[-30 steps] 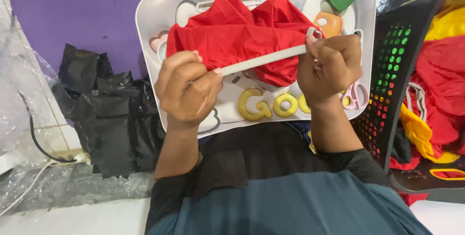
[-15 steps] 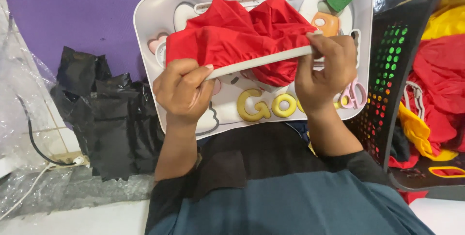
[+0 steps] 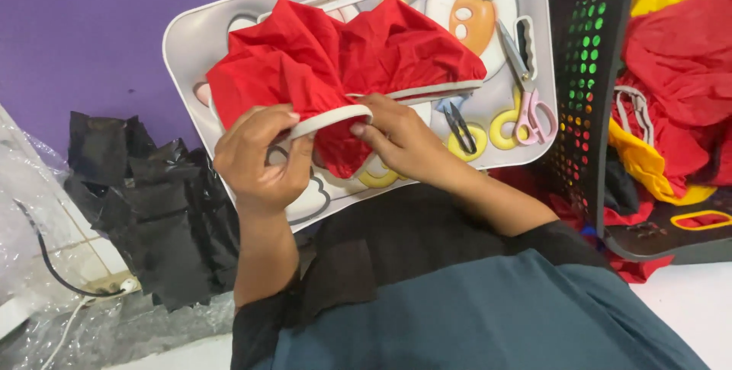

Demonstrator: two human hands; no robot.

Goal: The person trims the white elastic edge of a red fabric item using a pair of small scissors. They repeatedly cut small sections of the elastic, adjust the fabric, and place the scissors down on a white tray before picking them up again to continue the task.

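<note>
A red fabric piece (image 3: 343,65) with a white band (image 3: 332,120) along its edge lies bunched on a white lap tray (image 3: 183,42). My left hand (image 3: 259,160) pinches the white band at its left part. My right hand (image 3: 400,137) grips the same band close beside it, near the tray's middle. Both hands are closed on the fabric's edge, a few centimetres apart. The band continues to the right (image 3: 442,92) under the red cloth.
Pink-handled scissors (image 3: 526,88) and small black thread snips (image 3: 460,128) lie on the tray's right side. A black perforated basket (image 3: 587,80) with red and yellow fabric (image 3: 679,57) stands at right. Black plastic bags (image 3: 145,195) and clear plastic wrap (image 3: 30,217) lie at left.
My right hand has slid left along the white band until it is next to my left hand. The view has shifted, so the scissors and snips are now uncovered.
</note>
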